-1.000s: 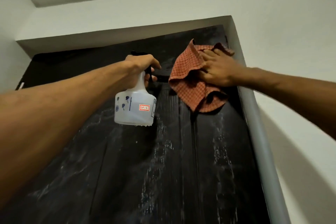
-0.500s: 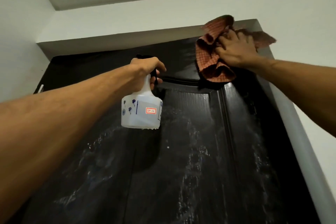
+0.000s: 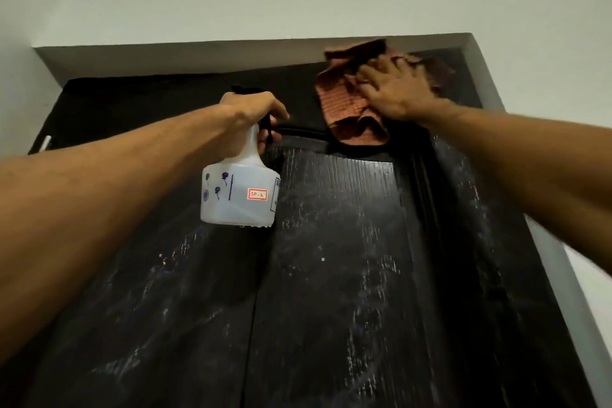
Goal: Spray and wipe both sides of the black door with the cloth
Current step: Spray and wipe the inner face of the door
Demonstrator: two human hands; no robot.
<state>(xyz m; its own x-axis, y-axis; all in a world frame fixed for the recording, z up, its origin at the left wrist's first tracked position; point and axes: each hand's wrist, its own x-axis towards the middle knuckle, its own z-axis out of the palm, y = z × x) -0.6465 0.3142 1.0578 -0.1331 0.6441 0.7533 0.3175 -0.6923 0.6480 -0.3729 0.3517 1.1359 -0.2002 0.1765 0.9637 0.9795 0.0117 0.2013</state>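
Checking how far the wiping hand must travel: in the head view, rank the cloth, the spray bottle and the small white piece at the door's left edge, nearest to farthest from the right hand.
1. cloth: under the right hand, near the door's top.
2. spray bottle: left of it, gripped by the left hand.
3. small white piece: far left edge.

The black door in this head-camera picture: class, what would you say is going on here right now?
A person is cleaning the black door. The right hand presses a reddish checked cloth flat against the door's top edge, near the upper right corner. The left hand grips a white spray bottle by its neck, held up in front of the door. Wet streaks and droplets cover the panels below.
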